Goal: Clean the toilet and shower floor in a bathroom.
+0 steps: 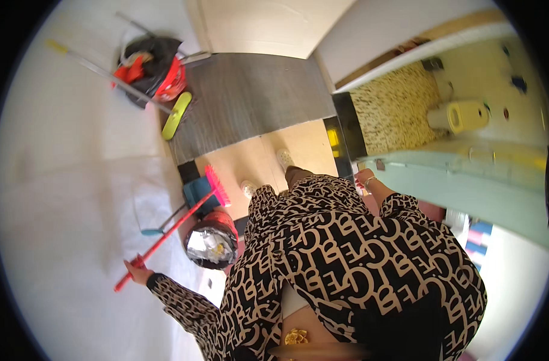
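Note:
My left hand is closed around the handle of a red broom, close to its upper end. The broom's pink-red bristles are beside a teal dustpan, which is by the left wall with its own thin handle. I cannot tell whether the bristles touch the floor. My right hand hangs at my right side with fingers curled, near the edge of a pale green door. Something small, red and white, shows below it, too small to name. A bracelet circles that wrist.
A red bin with a black liner and rubbish is beside my left leg. Farther off are a lined red bucket and a yellow-green long-handled floor tool. To the right, a doorway opens onto a pebbled floor with a toilet.

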`<state>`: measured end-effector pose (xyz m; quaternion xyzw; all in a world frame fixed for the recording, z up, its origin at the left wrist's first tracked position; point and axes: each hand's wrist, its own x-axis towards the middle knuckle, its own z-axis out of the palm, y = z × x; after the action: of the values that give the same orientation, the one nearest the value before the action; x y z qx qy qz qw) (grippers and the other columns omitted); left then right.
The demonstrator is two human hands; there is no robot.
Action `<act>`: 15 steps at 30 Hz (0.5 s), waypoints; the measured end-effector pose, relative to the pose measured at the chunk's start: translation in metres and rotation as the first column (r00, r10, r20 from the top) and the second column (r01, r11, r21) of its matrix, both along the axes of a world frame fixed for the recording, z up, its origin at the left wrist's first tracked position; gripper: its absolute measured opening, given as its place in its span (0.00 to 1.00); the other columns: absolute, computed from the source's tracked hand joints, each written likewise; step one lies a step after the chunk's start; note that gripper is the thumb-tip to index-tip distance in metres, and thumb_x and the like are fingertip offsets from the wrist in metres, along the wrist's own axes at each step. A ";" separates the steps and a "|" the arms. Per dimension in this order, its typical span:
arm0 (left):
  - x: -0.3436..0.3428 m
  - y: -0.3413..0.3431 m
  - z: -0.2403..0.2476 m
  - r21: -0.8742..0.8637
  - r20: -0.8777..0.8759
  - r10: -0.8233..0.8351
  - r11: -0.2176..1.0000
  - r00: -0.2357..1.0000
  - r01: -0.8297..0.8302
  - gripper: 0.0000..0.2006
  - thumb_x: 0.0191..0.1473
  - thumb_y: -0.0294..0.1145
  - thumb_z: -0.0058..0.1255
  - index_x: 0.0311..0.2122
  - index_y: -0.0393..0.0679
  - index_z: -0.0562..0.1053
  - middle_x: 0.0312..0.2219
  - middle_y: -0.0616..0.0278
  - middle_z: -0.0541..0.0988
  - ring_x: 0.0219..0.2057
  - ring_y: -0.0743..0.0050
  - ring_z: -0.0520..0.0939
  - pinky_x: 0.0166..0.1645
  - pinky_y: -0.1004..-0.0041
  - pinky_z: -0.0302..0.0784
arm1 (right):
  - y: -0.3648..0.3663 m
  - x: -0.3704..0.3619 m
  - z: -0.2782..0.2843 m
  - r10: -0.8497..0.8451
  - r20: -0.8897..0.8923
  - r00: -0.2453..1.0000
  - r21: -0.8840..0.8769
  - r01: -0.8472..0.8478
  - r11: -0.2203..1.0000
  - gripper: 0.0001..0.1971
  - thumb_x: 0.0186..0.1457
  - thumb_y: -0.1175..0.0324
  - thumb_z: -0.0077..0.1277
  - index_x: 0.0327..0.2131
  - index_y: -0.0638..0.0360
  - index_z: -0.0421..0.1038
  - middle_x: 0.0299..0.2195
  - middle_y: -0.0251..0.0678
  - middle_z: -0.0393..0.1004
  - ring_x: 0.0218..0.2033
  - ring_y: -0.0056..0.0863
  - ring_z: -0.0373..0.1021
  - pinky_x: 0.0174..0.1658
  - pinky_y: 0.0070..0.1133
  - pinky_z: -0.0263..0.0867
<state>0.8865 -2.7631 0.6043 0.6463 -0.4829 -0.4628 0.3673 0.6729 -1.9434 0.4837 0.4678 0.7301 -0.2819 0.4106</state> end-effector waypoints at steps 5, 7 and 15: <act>-0.101 0.123 0.021 -0.049 0.126 -0.385 0.918 0.914 0.394 0.19 0.56 0.41 0.47 0.21 0.35 0.69 0.18 0.59 0.73 0.22 0.70 0.74 0.32 0.72 0.70 | 0.003 0.047 0.013 -0.107 -0.109 0.988 -0.004 0.108 0.994 0.09 0.50 0.66 0.51 0.32 0.60 0.72 0.20 0.37 0.72 0.16 0.25 0.68 0.18 0.22 0.66; -0.143 0.194 0.043 -0.059 -0.014 -0.616 0.787 0.787 0.615 0.21 0.56 0.44 0.45 0.17 0.39 0.67 0.15 0.62 0.70 0.20 0.71 0.70 0.33 0.73 0.69 | -0.011 0.051 -0.002 -0.135 -0.139 0.981 -0.050 0.129 0.990 0.09 0.50 0.65 0.51 0.32 0.60 0.72 0.20 0.36 0.73 0.16 0.24 0.69 0.17 0.21 0.66; -0.281 0.406 0.116 -0.116 -0.303 -0.942 0.184 0.142 0.976 0.14 0.55 0.32 0.44 0.18 0.41 0.62 0.14 0.66 0.64 0.18 0.76 0.64 0.27 0.77 0.61 | -0.101 -0.010 0.025 -0.019 -0.376 0.926 -0.441 -0.161 0.883 0.15 0.51 0.60 0.50 0.34 0.63 0.72 0.23 0.36 0.74 0.18 0.23 0.70 0.21 0.19 0.67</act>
<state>0.6053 -2.3568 0.7206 0.1276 -0.6930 -0.7092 0.0225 0.6633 -2.0448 0.5090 0.2669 0.7223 -0.5156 0.3759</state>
